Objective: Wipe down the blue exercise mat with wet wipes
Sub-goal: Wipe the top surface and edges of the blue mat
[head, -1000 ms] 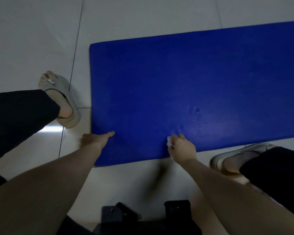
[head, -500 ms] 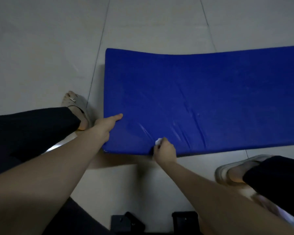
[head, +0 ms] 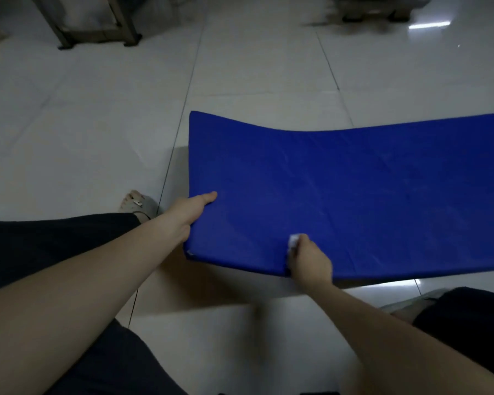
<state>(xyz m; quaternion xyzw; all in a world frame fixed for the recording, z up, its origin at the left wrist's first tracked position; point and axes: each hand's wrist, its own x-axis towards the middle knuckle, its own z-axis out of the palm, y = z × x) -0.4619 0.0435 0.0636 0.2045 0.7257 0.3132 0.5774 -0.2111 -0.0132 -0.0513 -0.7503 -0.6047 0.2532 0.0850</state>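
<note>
The blue exercise mat has its left end raised off the white tile floor, and a shadow shows beneath it. My left hand grips the mat's left edge, thumb on top and fingers hidden underneath. My right hand grips the mat's near edge. A crumpled white wet wipe is pinched between that hand's thumb and the mat's surface. The mat runs out of view to the right.
My legs in dark trousers fill the lower left and lower right, with a sandalled foot left of the mat. A wooden frame's legs stand on the floor at the far left. Blurred objects sit at the far right.
Both hands have lifted the mat's left end higher off the floor. The view has tilted up and now shows more floor and furniture beyond the mat.
</note>
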